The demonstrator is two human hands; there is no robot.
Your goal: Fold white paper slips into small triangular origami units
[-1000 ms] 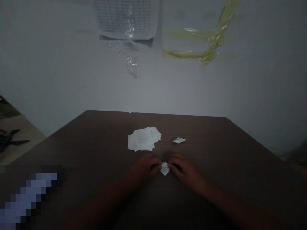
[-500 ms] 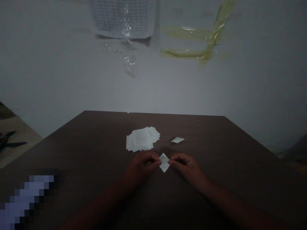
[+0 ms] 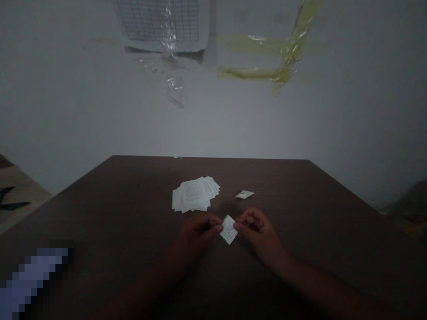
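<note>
In the head view, the left hand [image 3: 196,232] and right hand [image 3: 262,233] pinch a small paper [image 3: 228,232] between them by opposite corners, over the bench [image 3: 276,182]. It looks folded into a diamond, though whether that folding is complete I cannot tell. Beyond the right hand lies one folded piece [image 3: 244,194], apparently done; the pile [image 3: 191,195] of flat sheets beside it seems not yet folded

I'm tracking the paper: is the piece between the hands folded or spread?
Folded, it seems: the paper is a diamond smaller than the sheets in the pile, its markings forming nested diamonds.
</note>
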